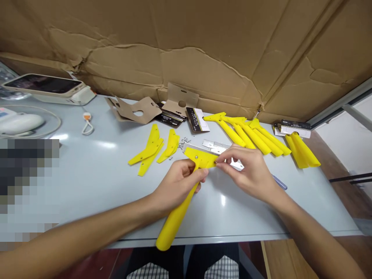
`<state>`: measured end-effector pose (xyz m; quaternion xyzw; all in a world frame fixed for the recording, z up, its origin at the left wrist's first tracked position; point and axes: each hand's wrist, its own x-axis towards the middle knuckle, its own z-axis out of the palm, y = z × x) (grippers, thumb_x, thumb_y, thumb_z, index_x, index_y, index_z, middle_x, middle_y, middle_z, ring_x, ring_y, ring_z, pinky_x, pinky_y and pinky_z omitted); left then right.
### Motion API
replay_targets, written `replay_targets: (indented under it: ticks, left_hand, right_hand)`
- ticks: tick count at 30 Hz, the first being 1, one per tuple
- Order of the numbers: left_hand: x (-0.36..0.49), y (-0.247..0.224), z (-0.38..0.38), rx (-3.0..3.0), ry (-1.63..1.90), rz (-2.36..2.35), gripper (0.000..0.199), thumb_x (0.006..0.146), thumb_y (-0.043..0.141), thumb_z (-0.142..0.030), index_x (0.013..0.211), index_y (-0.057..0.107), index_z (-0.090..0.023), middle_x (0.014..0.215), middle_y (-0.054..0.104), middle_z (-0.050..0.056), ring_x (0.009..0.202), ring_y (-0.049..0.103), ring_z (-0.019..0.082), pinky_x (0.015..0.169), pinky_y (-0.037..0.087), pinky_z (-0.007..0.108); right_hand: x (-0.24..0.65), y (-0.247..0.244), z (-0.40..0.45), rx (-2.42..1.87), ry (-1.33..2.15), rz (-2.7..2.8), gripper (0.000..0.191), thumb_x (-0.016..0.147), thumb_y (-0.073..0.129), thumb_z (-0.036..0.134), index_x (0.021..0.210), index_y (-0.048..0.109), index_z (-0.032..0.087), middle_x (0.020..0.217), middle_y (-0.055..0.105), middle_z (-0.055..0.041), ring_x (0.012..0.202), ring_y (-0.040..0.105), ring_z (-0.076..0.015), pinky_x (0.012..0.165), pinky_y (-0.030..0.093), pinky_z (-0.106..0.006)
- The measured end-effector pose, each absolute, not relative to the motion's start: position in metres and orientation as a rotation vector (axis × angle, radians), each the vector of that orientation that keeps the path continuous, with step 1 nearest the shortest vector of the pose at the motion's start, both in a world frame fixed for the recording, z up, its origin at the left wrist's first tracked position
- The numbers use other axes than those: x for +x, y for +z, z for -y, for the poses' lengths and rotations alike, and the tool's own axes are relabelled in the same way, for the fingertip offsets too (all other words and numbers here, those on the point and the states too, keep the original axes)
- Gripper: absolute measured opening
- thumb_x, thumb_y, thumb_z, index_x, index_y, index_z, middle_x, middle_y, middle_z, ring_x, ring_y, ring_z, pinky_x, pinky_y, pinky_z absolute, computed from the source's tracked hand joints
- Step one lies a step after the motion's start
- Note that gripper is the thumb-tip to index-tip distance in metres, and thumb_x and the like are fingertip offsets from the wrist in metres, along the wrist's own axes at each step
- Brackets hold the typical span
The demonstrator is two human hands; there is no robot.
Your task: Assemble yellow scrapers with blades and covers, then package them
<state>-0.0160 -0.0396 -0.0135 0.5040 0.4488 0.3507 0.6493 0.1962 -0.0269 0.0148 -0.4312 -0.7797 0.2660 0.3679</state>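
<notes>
My left hand is closed around the neck of a yellow plastic scraper, its handle slanting down toward me past the table edge. A metal blade strip runs along the far side of the scraper's head, and a screw sits at the head's left end. At the right end of the head, my right hand pinches thumb and forefinger on what looks like a small screw, mostly hidden by the fingertips. Beyond the head lie several loose screws and silvery metal blades, the latter partly behind my right hand.
Yellow head plates lie left of the screws. Several yellow scraper handles rest at the right, with two more beyond. Opened cardboard packaging lines the back. A blue-handled tool and a phone are also there.
</notes>
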Motion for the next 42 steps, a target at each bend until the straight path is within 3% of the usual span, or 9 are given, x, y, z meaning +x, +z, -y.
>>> replay_targets:
  ticks: [4, 15, 19, 25, 35, 42]
  left_hand:
    - [-0.015, -0.012, 0.04, 1.235, 0.784, -1.003, 0.031, 0.083, 0.07, -0.045, 0.068, 0.059, -0.021, 0.059, 0.058, -0.001, 0.053, 0.054, 0.013, 0.055, 0.046, 0.029]
    - [-0.017, -0.022, 0.042, 1.341, 0.738, -0.943, 0.021, 0.083, 0.07, -0.037, 0.081, 0.061, -0.018, 0.075, 0.058, -0.001, 0.065, 0.054, 0.014, 0.058, 0.047, 0.029]
    - [-0.016, -0.023, 0.042, 1.368, 0.729, -0.944, 0.022, 0.085, 0.068, -0.036, 0.077, 0.058, -0.018, 0.073, 0.055, -0.002, 0.065, 0.052, 0.014, 0.059, 0.045, 0.029]
    - [-0.016, -0.016, 0.039, 1.295, 0.73, -0.875, 0.021, 0.082, 0.069, -0.035, 0.075, 0.058, -0.019, 0.072, 0.057, -0.002, 0.061, 0.052, 0.013, 0.056, 0.043, 0.027]
    - [-0.017, -0.013, 0.036, 1.181, 0.78, -0.914, 0.02, 0.079, 0.07, -0.031, 0.069, 0.056, -0.021, 0.061, 0.057, -0.003, 0.056, 0.051, 0.013, 0.055, 0.038, 0.028]
    - [-0.017, -0.016, 0.035, 1.226, 0.762, -0.906, 0.022, 0.078, 0.071, -0.034, 0.067, 0.057, -0.021, 0.062, 0.057, -0.003, 0.059, 0.051, 0.014, 0.059, 0.04, 0.028]
  right_hand:
    - [0.199, 0.016, 0.026, -1.281, 0.823, 1.937, 0.006, 0.089, 0.078, 0.024, 0.086, 0.073, 0.025, 0.086, 0.078, -0.0019, 0.08, 0.072, -0.0212, 0.073, 0.054, -0.037]
    - [0.198, 0.027, 0.033, -1.343, 0.878, 2.019, 0.01, 0.089, 0.073, 0.017, 0.097, 0.07, 0.022, 0.087, 0.076, -0.0024, 0.079, 0.069, -0.0194, 0.077, 0.054, -0.036]
    - [0.197, 0.028, 0.034, -1.394, 0.824, 2.057, 0.009, 0.09, 0.07, 0.016, 0.098, 0.071, 0.021, 0.091, 0.077, -0.0028, 0.083, 0.069, -0.0195, 0.082, 0.052, -0.038]
    - [0.199, 0.025, 0.031, -1.421, 0.915, 1.979, 0.009, 0.087, 0.076, 0.019, 0.089, 0.068, 0.021, 0.085, 0.072, -0.0008, 0.078, 0.064, -0.017, 0.074, 0.049, -0.035]
    - [0.2, 0.012, 0.017, -1.325, 1.214, 1.712, 0.031, 0.082, 0.087, 0.046, 0.084, 0.072, 0.019, 0.08, 0.067, -0.0011, 0.071, 0.055, -0.0154, 0.065, 0.043, -0.033]
    - [0.197, 0.01, 0.018, -1.371, 1.108, 1.711, 0.024, 0.081, 0.086, 0.038, 0.089, 0.073, 0.02, 0.075, 0.063, 0.0022, 0.067, 0.053, -0.0135, 0.063, 0.043, -0.032]
